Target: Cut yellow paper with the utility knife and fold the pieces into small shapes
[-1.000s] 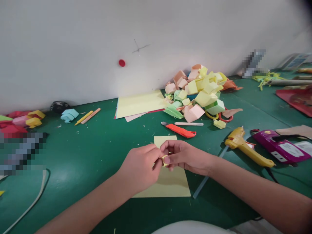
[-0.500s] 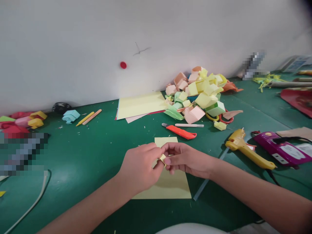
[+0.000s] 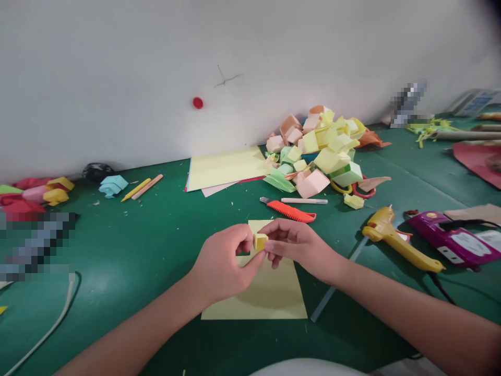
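Note:
Between both hands is a small folded yellow paper box (image 3: 260,241), with one hollow-looking side facing me. My left hand (image 3: 223,261) is closed around its left side, curled fingers beside it and thumb underneath. From the right, my right hand (image 3: 305,244) pinches the box between thumb and fingers. Below them a pale yellow sheet of paper (image 3: 270,300) lies flat on the green table (image 3: 164,245), partly hidden by the hands. Just beyond the sheet lie an orange utility knife (image 3: 291,210) and a pale pink pen (image 3: 304,201).
A heap of folded paper pieces (image 3: 332,141) sits by the wall, beside stacked coloured sheets (image 3: 227,167). Scissors (image 3: 364,189) poke out of the heap. At right are a yellow glue gun (image 3: 403,243) and a purple power strip (image 3: 454,240). Two pencils (image 3: 146,187) lie left.
Both hands have risen slightly with the paper box. The box has turned and shows more of itself, and the left fingers have shifted back from it.

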{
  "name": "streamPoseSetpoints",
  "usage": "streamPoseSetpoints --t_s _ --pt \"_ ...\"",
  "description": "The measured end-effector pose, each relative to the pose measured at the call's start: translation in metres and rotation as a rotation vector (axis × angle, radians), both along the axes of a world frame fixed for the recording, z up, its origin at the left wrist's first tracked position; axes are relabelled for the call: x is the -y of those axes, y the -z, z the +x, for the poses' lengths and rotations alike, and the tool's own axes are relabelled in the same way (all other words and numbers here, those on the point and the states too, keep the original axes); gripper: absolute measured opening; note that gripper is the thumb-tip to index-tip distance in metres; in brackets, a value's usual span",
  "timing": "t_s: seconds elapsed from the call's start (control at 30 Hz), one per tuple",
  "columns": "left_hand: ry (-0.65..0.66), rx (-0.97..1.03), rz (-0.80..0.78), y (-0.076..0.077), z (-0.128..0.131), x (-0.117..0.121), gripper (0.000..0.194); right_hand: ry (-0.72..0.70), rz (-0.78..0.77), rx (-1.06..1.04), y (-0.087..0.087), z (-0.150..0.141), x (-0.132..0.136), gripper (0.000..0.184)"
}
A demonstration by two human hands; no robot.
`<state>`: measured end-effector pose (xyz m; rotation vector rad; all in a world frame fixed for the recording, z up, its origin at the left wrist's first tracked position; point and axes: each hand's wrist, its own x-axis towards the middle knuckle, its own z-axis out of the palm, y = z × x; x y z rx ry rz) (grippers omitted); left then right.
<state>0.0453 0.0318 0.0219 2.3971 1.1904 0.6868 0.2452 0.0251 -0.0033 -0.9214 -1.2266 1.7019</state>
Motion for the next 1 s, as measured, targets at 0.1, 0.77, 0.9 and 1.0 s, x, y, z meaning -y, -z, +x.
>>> streamPoseSetpoints --t_s 0.1,0.77,0.9,1.0 --pt "0.017 0.029 0.082 0.008 -0.003 -0.004 0.018 0.005 0.012 0.024 -0.003 0.002 -0.001 0.037" --pt "0.132 0.038 -0.023 0.022 0.001 -0.004 0.018 -0.001 0.415 0.764 0.004 0.008 0.004 0.032" --pt "0.207 0.075 0.081 0.027 -0.001 -0.003 0.022 -0.012 0.535 0.817 0.003 0.009 0.004 0.028" --pt "0.221 0.105 0.127 0.03 -0.002 -0.003 0.024 -0.009 0.604 0.799 0.004 0.008 0.004 0.028"
